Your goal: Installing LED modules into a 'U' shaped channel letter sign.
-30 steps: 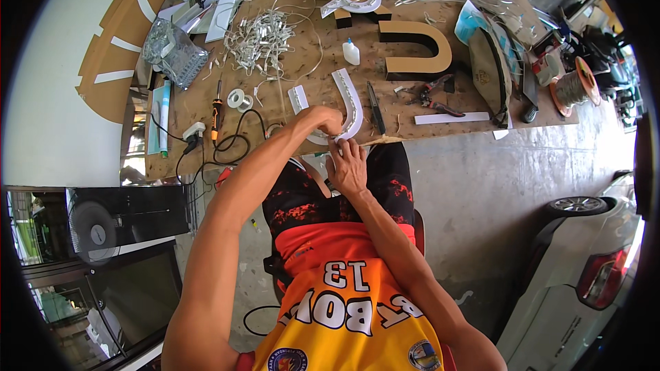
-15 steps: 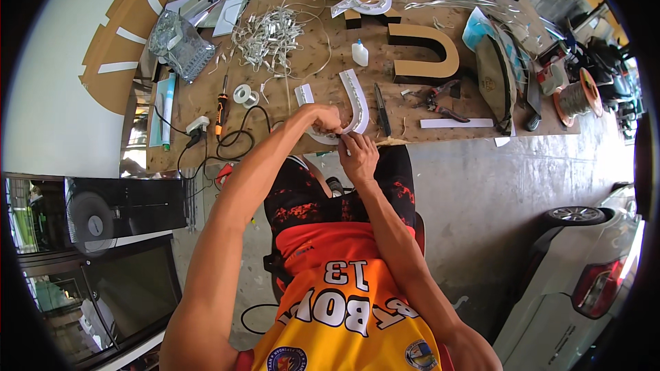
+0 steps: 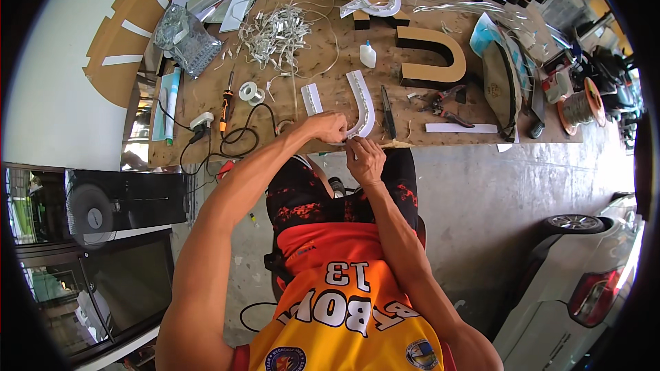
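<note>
A white U-shaped letter panel (image 3: 364, 106) lies at the table's near edge, its two arms pointing away from me. Small light modules line its face. My left hand (image 3: 328, 126) is closed over the panel's curve, covering part of it, fingertips pressed at the inner bend. At the near rim of the same curve, my right hand (image 3: 365, 159) pinches with bent fingers. Anything small between the fingertips is too hidden to name. Just right of the panel rests a dark, slim knife-like tool (image 3: 389, 113); a white glue bottle (image 3: 368, 55) stands beyond.
Left of the panel are a solder spool (image 3: 251, 93), a soldering iron (image 3: 227, 106) with a black cable, and a heap of light modules (image 3: 275, 38). A brown-faced U letter (image 3: 454, 62), pliers (image 3: 443, 108) and a wire spool (image 3: 583, 106) sit to the right.
The whole view has shifted slightly, so the table things appear a little further right and lower. Both hands stay at the panel's curve, with only small finger movements.
</note>
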Demonstrator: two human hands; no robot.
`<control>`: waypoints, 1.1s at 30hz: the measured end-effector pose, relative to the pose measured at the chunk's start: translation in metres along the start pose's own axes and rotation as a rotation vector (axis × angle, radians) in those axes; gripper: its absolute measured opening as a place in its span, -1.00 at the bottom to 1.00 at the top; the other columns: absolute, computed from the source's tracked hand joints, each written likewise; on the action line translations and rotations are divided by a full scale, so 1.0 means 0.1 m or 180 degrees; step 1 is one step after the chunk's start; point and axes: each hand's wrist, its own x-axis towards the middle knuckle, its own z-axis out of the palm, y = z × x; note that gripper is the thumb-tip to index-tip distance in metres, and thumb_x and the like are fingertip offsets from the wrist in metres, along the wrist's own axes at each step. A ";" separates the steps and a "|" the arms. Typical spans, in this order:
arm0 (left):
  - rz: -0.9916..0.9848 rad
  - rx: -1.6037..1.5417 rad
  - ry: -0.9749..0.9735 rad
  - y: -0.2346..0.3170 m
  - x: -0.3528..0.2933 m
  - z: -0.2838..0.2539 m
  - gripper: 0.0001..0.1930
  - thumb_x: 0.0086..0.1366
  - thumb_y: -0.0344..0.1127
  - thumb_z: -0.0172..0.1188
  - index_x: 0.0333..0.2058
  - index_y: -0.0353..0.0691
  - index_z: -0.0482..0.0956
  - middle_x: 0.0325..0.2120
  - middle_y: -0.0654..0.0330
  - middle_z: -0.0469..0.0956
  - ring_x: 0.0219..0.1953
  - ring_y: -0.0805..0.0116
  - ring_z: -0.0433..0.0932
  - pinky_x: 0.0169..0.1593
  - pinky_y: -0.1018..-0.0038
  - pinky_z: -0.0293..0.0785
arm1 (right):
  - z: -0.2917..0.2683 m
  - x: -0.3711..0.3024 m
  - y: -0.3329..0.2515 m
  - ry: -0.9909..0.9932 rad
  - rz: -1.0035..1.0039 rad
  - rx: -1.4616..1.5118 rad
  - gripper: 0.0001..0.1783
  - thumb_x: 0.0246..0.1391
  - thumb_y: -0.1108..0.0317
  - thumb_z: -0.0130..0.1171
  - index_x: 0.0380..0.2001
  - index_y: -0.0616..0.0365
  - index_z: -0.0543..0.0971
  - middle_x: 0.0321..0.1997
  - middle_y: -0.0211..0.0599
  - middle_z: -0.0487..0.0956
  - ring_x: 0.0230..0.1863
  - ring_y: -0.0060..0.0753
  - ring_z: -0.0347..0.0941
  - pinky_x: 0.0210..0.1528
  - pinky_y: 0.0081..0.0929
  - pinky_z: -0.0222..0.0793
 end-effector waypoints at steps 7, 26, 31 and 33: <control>0.0391 0.0365 0.0970 0.10 -0.12 0.09 -0.82 0.02 -0.37 0.14 -0.48 -0.37 0.63 -0.48 -0.14 0.63 -0.36 -0.09 0.64 -0.29 0.19 0.51 | 0.01 0.03 0.02 -0.0009 -0.0041 0.0158 -0.87 -0.09 0.50 0.32 -0.40 0.11 0.63 -0.30 -0.32 0.64 -0.31 -0.18 0.59 -0.29 -0.31 0.47; 0.0158 -0.0851 0.2131 0.22 -0.43 0.41 -0.76 0.12 -0.26 0.36 -0.27 -0.25 0.68 -0.41 0.03 0.67 -0.36 0.06 0.65 -0.25 0.27 0.54 | -0.10 0.26 0.07 -0.0501 0.0499 0.0823 -0.93 0.11 0.49 0.15 -0.31 0.15 0.57 -0.16 -0.18 0.58 -0.23 0.03 0.56 -0.27 -0.19 0.47; 0.0436 -0.0698 0.2569 0.20 -0.40 0.49 -0.77 0.10 -0.24 0.37 -0.33 -0.26 0.68 -0.43 0.05 0.65 -0.37 0.04 0.64 -0.26 0.26 0.53 | -0.05 0.24 0.13 -0.0573 0.0481 0.0760 -0.91 0.12 0.48 0.14 -0.28 0.15 0.54 -0.07 -0.17 0.54 -0.22 0.06 0.55 -0.28 -0.15 0.46; 0.0476 -0.0638 0.2625 0.18 -0.38 0.50 -0.79 0.09 -0.26 0.37 -0.34 -0.26 0.68 -0.43 0.05 0.65 -0.37 0.04 0.63 -0.26 0.25 0.53 | -0.02 0.23 0.15 -0.0616 0.0503 0.0688 -0.90 0.12 0.47 0.14 -0.27 0.15 0.54 -0.07 -0.17 0.54 -0.21 0.07 0.55 -0.28 -0.14 0.46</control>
